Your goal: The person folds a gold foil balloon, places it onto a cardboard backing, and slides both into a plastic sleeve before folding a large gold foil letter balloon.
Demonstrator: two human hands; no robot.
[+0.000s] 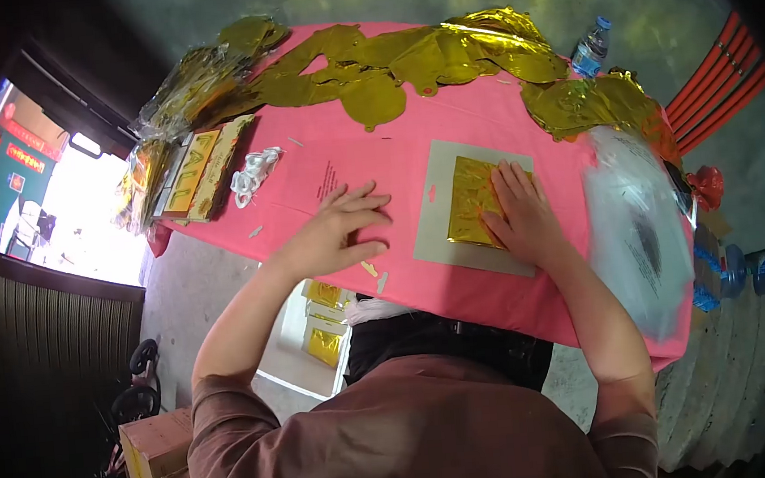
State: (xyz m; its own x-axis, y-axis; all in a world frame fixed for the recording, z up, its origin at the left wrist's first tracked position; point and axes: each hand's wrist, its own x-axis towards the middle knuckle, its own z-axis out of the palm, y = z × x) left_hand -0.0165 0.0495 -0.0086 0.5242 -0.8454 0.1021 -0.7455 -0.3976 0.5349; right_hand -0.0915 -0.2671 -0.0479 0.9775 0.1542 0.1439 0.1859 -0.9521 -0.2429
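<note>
Gold folded foil [469, 201] on grey card [432, 246], three o'clock of our left hand [337, 235], which lies spread, grasping nothing. Our right hand [525, 221] presses it flat, unclenched. We judge flattening; next needs a firm pinch.

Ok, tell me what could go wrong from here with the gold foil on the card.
The right hand presses flat on the folded gold foil; thin foil may crease or tear. The grey card could slide on the pink cloth under that push. The clear bag at the table's right edge might slip off.
</note>
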